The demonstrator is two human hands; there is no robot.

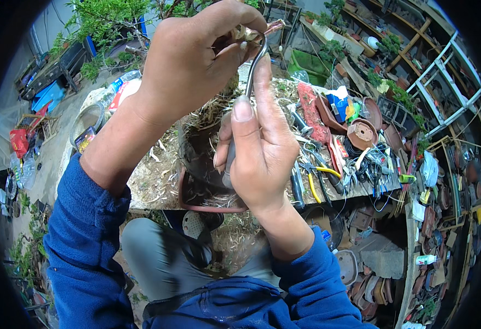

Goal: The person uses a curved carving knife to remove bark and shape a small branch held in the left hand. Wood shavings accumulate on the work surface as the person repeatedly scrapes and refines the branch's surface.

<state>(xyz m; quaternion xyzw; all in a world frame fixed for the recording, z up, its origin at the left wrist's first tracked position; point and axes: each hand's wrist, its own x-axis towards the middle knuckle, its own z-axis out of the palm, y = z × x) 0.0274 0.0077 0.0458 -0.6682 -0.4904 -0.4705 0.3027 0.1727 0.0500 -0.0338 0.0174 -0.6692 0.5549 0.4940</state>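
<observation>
My left hand [188, 68] is raised at the upper middle, its fingers closed around a pale, reddish stripped branch end [275, 26]. Below it, my right hand [262, 159] grips a hand tool with a curved metal shank [250, 82], its dark handle partly hidden in the palm. The bent tip of the tool meets the branch by my left fingertips; its exact shape is hidden there. My right index finger lies stretched along the shank. Under both hands, a reddish-brown rectangular pot [213, 209] stands at the table's near edge, strewn with wood shavings.
Green juniper foliage [109, 16] rises beyond my left arm. Yellow-handled pliers [313, 187] and several tools crowd the table's right side, near a brown hexagonal pot [362, 134]. A green tub [309, 68] stands behind. Shelves of pots and a pale ladder [440, 82] line the right.
</observation>
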